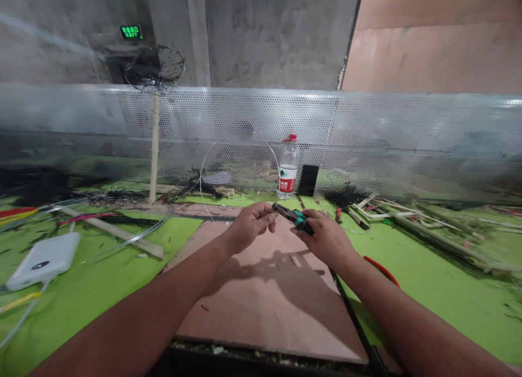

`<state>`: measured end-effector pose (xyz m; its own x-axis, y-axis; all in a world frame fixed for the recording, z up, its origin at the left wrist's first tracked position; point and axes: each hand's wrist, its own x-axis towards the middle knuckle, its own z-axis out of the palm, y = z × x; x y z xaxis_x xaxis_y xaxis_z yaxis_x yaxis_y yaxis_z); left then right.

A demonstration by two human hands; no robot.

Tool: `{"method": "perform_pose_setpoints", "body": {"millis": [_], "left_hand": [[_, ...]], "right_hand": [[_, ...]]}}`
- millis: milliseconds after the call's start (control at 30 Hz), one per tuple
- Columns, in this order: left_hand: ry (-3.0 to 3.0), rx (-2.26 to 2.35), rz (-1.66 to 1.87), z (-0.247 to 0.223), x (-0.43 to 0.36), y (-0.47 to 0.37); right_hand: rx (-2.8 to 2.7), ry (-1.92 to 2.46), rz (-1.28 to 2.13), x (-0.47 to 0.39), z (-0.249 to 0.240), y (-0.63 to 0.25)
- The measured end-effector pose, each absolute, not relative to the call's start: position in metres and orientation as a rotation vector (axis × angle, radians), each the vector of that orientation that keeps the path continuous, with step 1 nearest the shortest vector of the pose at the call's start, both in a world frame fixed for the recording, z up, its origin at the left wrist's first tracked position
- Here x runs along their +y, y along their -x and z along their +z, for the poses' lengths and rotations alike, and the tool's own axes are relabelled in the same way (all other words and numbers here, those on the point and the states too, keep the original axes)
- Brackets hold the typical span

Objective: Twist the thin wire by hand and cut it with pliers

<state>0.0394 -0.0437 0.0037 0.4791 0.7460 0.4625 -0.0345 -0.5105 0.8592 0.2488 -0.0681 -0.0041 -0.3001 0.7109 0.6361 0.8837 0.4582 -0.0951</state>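
My right hand (328, 235) is closed around pliers (300, 219) with green and black handles. Their jaws point left and meet the fingertips of my left hand (255, 223). The left fingers are pinched together at a thin, pale wire (278, 167). It rises from the plier jaws and bends in a wide arc, coming down on the left side near the board. Its top is hard to see against the mesh. Both hands are above a pinkish wooden board (261, 306), and their shadows fall on it.
Behind the hands stand a red-capped water bottle (287, 173) and a dark phone (308, 180), before a perforated metal screen (244, 113). On the green tabletop, a white power bank (44, 260) lies left; bamboo strips (440, 241) lie right. A wooden post (155, 148) bears tangled black wire.
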Motion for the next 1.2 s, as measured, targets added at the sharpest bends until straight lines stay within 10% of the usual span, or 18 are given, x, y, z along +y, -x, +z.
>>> {"method": "perform_pose_setpoints", "body": {"millis": [1200], "left_hand": [[-2.144, 1.013, 1.407, -0.0020, -0.0430, -0.0486]], "right_hand": [[-2.086, 1.341, -0.619, -0.0669, -0.0073, -0.2451]]}}
